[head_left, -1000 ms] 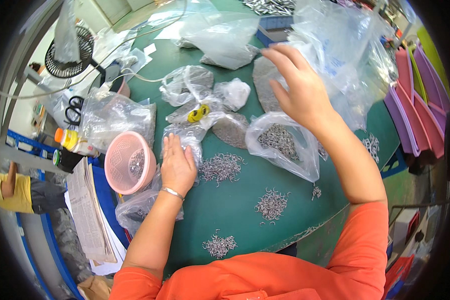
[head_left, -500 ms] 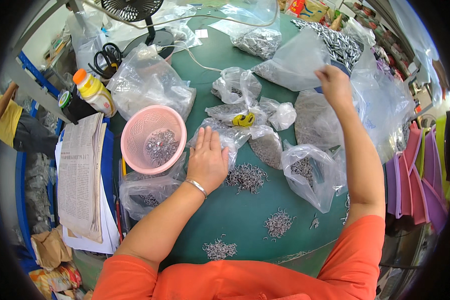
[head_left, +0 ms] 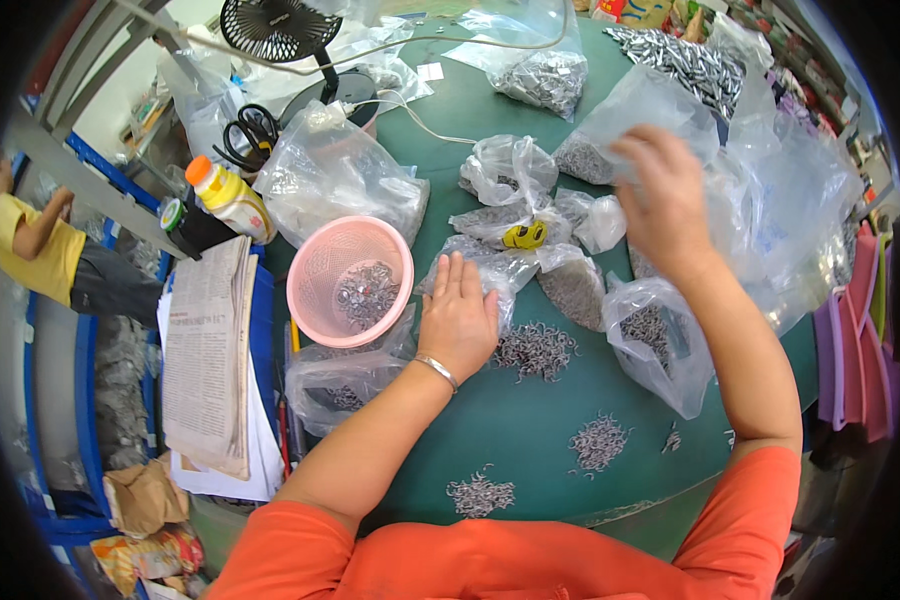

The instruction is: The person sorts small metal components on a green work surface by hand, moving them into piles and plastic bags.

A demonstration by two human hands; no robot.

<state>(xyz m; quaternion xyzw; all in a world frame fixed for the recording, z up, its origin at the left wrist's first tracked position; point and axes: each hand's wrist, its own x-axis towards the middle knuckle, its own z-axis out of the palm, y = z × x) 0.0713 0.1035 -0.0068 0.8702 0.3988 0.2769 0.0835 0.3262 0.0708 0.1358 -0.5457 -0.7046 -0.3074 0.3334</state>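
My left hand [head_left: 458, 318] lies flat with fingers stretched out, on a clear plastic bag [head_left: 508, 276] beside the pink mesh basket [head_left: 304, 268], which holds small metal pieces. Just right of it, a pile of small curved metal hooks [head_left: 535, 350] is on the table. My right hand [head_left: 667, 205], blurred by motion, is raised over the bags on the right, fingers apart and nothing visible in them. Beyond it a frosted plastic bag [head_left: 642, 108] of small metal pieces lies on its side. An open plastic bag [head_left: 660, 335] with more hooks stands below that hand.
Two smaller hook piles [head_left: 598, 443] [head_left: 480, 495] are on the green table [head_left: 530, 420] near me. Newspapers [head_left: 205, 350], a yellow bottle [head_left: 232, 200], scissors [head_left: 250, 138] and a fan [head_left: 280, 30] line the left side. A person in yellow [head_left: 40, 245] is at far left.
My right hand has let go of the frosted bag's edge and come slightly down toward me, its fingers spreading. The bag has settled lower. My left hand stays on its bag; the view has shifted.
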